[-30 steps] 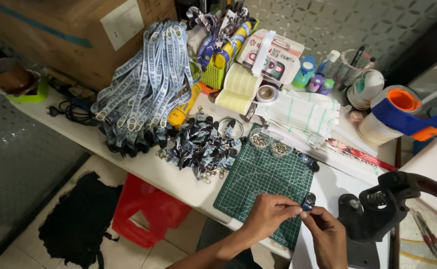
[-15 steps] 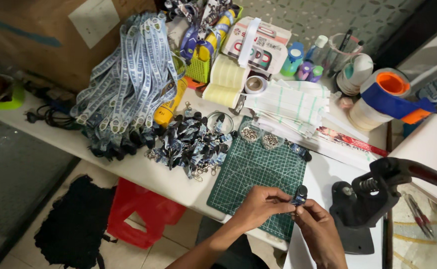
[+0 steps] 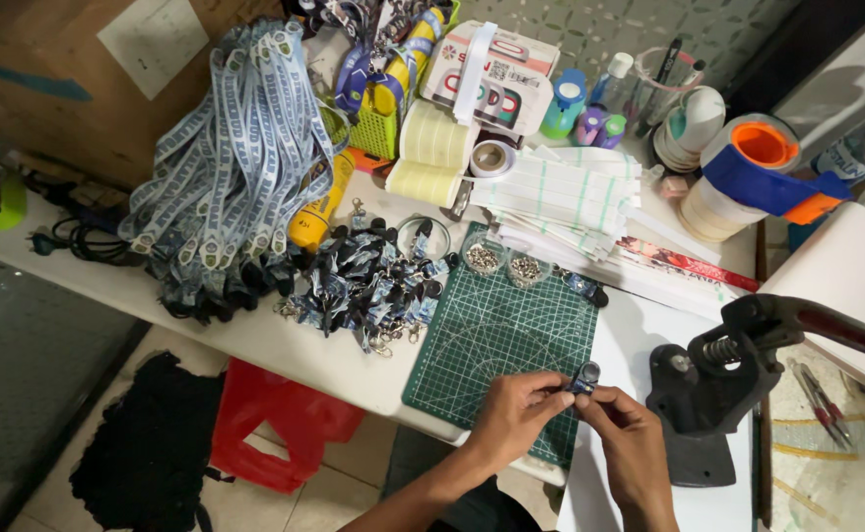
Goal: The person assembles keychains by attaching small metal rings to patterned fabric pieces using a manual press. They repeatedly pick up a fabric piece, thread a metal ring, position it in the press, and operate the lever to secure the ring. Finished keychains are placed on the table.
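Head view: since a second ago both hands stay together; left hand (image 3: 516, 414) and right hand (image 3: 628, 433) pinch the small strap piece (image 3: 583, 378) over the cutting mat's (image 3: 501, 335) 5 o'clock corner.

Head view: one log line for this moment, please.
left hand: pinching small strap piece | right hand: pinching same piece | where: above green cutting mat edge | beside: black hand press
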`<state>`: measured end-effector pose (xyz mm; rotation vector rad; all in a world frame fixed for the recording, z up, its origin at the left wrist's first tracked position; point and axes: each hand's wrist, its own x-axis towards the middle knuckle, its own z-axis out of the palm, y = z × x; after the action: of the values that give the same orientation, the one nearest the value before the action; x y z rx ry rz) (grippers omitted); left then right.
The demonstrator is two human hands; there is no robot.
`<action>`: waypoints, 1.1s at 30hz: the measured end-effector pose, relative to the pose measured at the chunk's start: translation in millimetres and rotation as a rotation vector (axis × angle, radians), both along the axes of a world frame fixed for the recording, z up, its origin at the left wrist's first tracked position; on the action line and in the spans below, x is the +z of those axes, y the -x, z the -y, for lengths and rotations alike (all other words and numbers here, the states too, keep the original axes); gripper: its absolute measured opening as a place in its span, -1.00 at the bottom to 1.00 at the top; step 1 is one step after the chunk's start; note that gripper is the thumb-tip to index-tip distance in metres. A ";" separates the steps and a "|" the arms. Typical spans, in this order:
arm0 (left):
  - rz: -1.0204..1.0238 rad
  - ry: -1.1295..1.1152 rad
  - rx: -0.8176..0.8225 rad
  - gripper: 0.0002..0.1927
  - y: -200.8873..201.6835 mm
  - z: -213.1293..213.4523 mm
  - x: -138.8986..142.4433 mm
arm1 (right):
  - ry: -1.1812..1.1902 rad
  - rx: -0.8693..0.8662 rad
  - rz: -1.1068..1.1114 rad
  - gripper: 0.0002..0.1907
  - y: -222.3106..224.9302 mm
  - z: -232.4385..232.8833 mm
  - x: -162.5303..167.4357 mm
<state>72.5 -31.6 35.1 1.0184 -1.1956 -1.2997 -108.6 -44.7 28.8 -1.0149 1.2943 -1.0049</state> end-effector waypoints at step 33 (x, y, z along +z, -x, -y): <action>0.126 -0.017 0.045 -0.59 4.9 -4.2 34.4 | 0.044 0.028 0.060 -0.90 -2.5 -14.8 33.7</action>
<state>67.7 -27.4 69.4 1.1476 -1.2508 -1.2272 -106.1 -29.9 62.5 -1.0259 1.2101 -1.0385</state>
